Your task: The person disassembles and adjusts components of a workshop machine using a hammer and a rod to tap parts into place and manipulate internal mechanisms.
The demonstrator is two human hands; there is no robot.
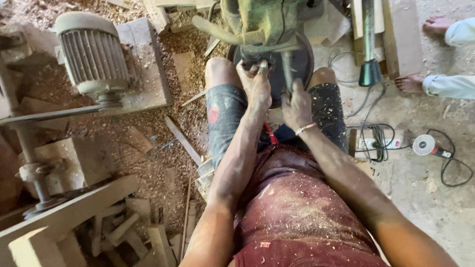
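Metal rod (pixel 286 69) standing upright at twelve o'clock over the dark round machine base (pixel 307 59), likely stiff, heavy, slippery with dust. Right hand (pixel 296 105) clenching its lower end; left hand (pixel 256 86) pinching a small part just beside, at nine o'clock. Best gripping low on the shaft.

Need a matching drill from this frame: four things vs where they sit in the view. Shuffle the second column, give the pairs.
Things:
1. electric motor
2. angle grinder
3. left hand
4. right hand

Places:
A. on the floor at the right, cable coiled beside it
B. gripping the upright metal rod of the green machine
C. upper left, on a block amid sawdust
D. fingers at the machine's part above the dark round disc

Pairs: 1-C, 2-A, 3-D, 4-B
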